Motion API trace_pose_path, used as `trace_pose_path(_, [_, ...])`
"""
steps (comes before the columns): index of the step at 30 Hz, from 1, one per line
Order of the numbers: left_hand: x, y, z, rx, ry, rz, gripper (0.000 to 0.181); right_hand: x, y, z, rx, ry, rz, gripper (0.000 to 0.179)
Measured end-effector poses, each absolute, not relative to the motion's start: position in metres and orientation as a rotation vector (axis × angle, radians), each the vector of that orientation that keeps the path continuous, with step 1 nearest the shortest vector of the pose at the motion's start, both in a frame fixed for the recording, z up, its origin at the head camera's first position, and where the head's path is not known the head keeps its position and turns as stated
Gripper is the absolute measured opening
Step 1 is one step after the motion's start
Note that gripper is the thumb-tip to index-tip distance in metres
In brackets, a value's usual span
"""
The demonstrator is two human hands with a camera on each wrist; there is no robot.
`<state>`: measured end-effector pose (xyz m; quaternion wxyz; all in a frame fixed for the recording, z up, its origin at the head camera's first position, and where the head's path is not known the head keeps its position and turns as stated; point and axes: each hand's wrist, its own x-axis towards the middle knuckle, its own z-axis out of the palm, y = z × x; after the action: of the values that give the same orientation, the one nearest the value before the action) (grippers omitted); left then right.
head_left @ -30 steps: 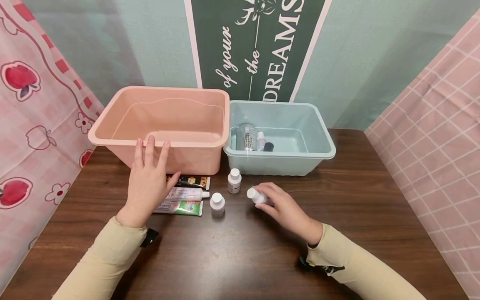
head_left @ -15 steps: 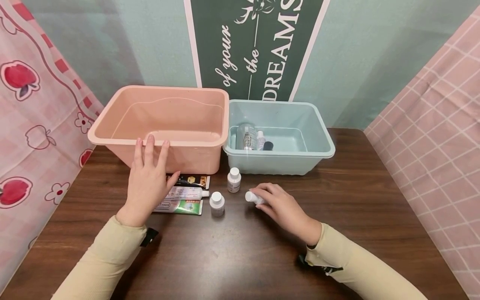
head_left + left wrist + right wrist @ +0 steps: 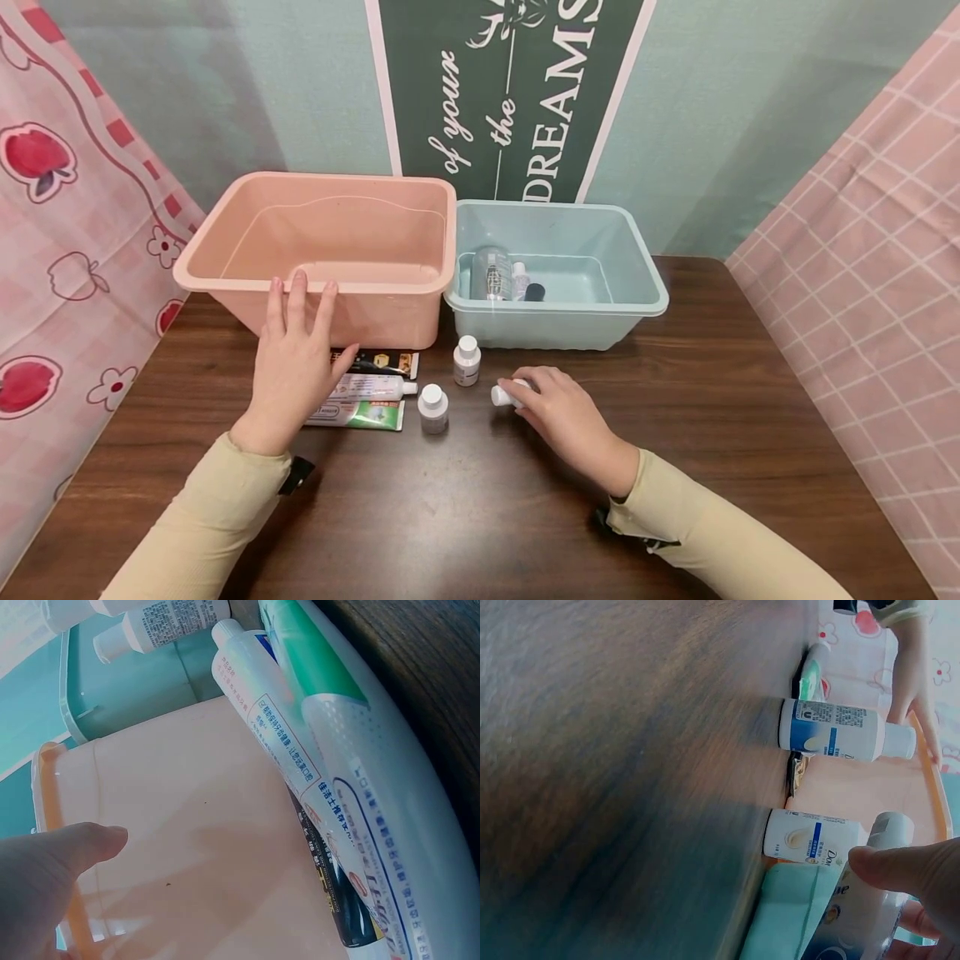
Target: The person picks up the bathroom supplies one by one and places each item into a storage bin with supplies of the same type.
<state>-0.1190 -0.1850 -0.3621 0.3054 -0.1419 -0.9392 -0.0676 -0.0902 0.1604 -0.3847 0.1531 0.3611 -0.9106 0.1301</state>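
My right hand (image 3: 573, 417) grips a small white bottle (image 3: 512, 393) just over the table, its cap toward the left. In the right wrist view the thumb lies along this tilted bottle (image 3: 847, 922). Two similar white bottles stand upright to its left: one nearer me (image 3: 433, 410), the other (image 3: 467, 362) by the bins. My left hand (image 3: 292, 367) rests with spread, straight fingers on the front rim of the pink bin (image 3: 217, 283). Below that hand lie a green-and-white toothpaste tube (image 3: 378, 415), a white tube (image 3: 375, 387) and a black tube (image 3: 393, 363), partly hidden.
A light blue bin (image 3: 555, 325) stands right of the pink one, touching or nearly so. Inside it lie a clear bottle (image 3: 491, 275), a small white-capped bottle (image 3: 519, 279) and a dark-capped item (image 3: 535, 292). Patterned curtains border the wooden table (image 3: 450, 517).
The bottle in my right hand has tipped further over, its cap swinging slightly left and down. My left hand stays in place on the pink bin.
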Motion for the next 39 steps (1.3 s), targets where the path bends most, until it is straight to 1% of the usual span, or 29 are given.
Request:
trace_pose_path(4, [-0.1185, -0.1845, -0.3616, -0.376, -2.482, -0.172, 0.087, -0.0906, 0.1599, -0.3862, 1.043, -2.570, 0.322, 0.041])
trace_pose_path(11, [-0.1181, -0.1835, -0.3609, -0.371, -2.480, -0.170, 0.087, -0.0922, 0.1597, -0.3863, 1.085, -2.508, 0.199, 0.036])
trace_pose_path(17, [-0.1188, -0.1849, -0.3603, -0.360, -2.484, -0.171, 0.086, -0.0950, 0.1600, -0.3868, 1.110, -2.500, 0.097, 0.038])
trace_pose_path(25, [-0.1162, -0.1834, -0.3604, -0.363, -2.507, -0.157, 0.087, -0.0911, 0.1626, -0.3869, 1.117, -2.537, 0.094, 0.038])
trace_pose_path(39, [-0.1163, -0.1837, -0.3591, -0.375, -2.506, -0.146, 0.086, -0.0919, 0.1635, -0.3816, 1.103, -2.526, 0.159, 0.033])
